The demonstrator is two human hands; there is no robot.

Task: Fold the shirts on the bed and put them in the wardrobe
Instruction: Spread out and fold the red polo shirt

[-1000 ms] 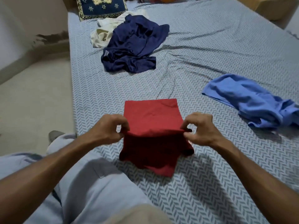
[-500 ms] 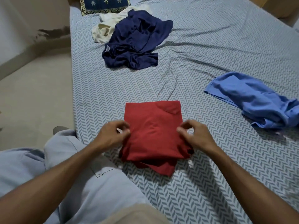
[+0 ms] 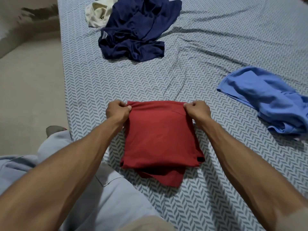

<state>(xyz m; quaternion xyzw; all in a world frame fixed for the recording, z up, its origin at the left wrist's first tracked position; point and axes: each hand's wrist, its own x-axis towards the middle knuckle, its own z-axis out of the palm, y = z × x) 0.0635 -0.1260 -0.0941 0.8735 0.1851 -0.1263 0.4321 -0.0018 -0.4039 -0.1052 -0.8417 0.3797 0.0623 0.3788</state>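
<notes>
Red shirt (image 3: pixel 160 135), lower centre of frame on the bed (image 3: pixel 208 67), now folded over into a compact square since a moment ago. Left hand (image 3: pixel 117 110) and right hand (image 3: pixel 197 110), fingers clamped on its far corners. Navy shirt (image 3: pixel 135 29) upper centre, blue shirt (image 3: pixel 266 100) right, unfolded.

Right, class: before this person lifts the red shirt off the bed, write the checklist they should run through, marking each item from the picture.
1. Left hand pinches the red shirt at its far left corner: ok.
2. Right hand pinches the far right corner: ok.
3. Fold is tidy: not ok, a lower layer sticks out at the near edge.
4. Red shirt lies apart from the light blue shirt and navy shirt: ok.
5. All shirts folded: not ok, the navy, light blue and cream shirt lie crumpled.
6. Wardrobe open: cannot tell.
</notes>
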